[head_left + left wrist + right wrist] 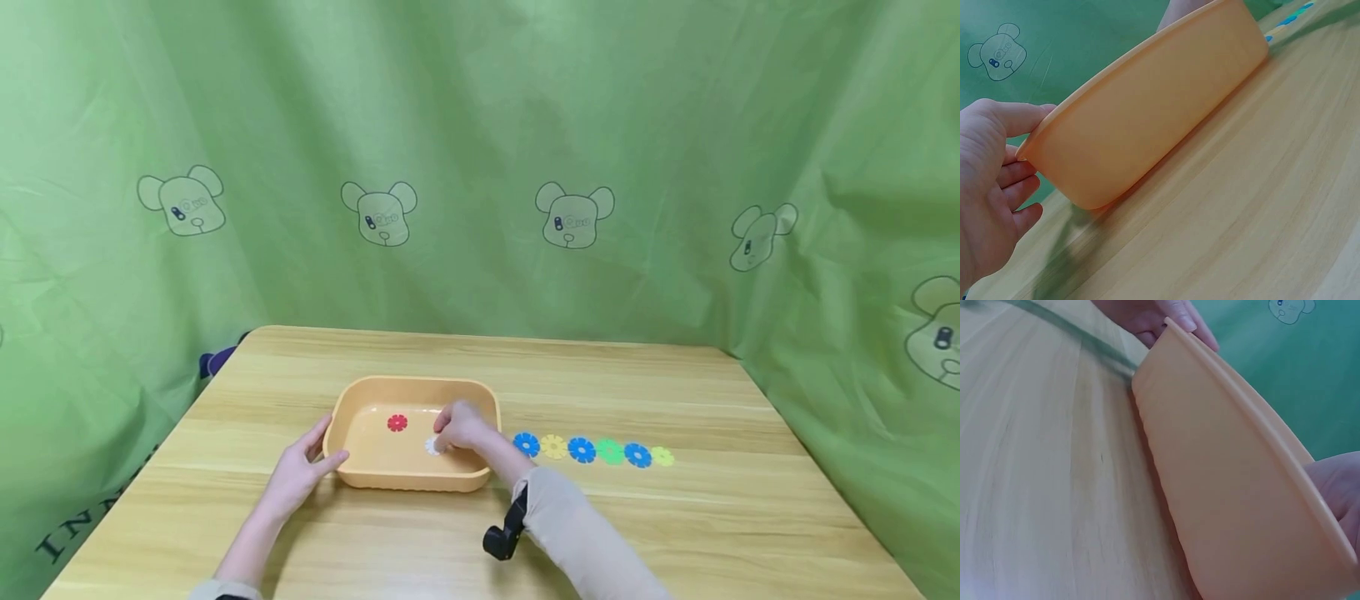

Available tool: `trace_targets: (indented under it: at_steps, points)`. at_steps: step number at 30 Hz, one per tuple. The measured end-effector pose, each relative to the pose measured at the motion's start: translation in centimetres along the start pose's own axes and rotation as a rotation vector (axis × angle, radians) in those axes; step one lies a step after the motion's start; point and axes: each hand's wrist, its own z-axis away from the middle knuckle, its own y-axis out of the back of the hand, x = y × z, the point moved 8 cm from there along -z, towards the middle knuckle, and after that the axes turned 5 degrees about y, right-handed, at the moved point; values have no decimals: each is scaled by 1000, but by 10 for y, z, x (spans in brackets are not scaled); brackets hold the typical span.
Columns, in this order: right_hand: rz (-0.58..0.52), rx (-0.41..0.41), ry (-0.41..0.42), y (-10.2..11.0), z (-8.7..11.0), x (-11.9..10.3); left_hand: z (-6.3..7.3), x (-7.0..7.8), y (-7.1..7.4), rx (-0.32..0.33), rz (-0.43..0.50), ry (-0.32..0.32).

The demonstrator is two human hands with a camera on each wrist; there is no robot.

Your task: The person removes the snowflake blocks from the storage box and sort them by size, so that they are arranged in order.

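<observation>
A light orange plastic basin (415, 481) stands on the table. My left hand (295, 477) grips its left end, thumb over the rim and the other fingers against the outside, as the left wrist view also shows. My right hand (463, 427) reaches over the right side into the basin and pinches a white snowflake disc (431, 446) near the basin floor, its fingers hiding part of the disc. To the left of that hand, a red snowflake disc (397, 423) lies flat in the basin. In the right wrist view the basin wall hides the right fingertips.
Right of the basin runs a row of snowflake discs on the wooden table (675, 533): blue (527, 444), pale yellow (553, 447), blue (582, 450), green (611, 452), blue (638, 455) and yellow-green (663, 457). A green curtain (480, 283) hangs behind the table.
</observation>
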Motion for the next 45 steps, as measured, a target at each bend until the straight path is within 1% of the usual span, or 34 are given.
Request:
trace_targets:
  at_steps: [4, 8, 10, 13, 17, 21, 28, 31, 33, 37, 40, 45]
  points:
    - [85, -30, 41, -4, 1, -3, 0, 0, 0, 2, -8, 0]
    - [176, -33, 102, -6, 1, -7, 0, -1, 0, 5, -15, 0]
    - [207, -33, 116, -7, 1, -8, 0, -1, 0, 4, -16, 4]
    - [233, -31, 120, -8, 1, -7, 0, -1, 1, 2, -15, 11]
    - [230, -13, 103, -5, 0, -6, 0, 0, 0, 0, -16, 20]
    - [166, 22, 100, 0, 1, -7, 0, 0, 0, -3, -14, 20]
    - [-32, 53, 124, 8, 3, -13, 1, 0, 0, 1, -14, 17]
    - [-125, 66, 107, 14, 3, -17, 2, 1, 1, 5, -23, 12]
    - [-190, 72, 78, 19, 4, -19, 2, 1, 2, 6, -27, 9]
    - [-258, 83, 52, 31, 6, -22, 2, 1, 2, 2, -29, 12]
    - [-287, 103, 52, 42, 9, -22, 2, 1, 1, -2, -29, 19]
    - [-374, 147, 21, 61, 17, -15, 3, 1, 1, 0, -28, 14]
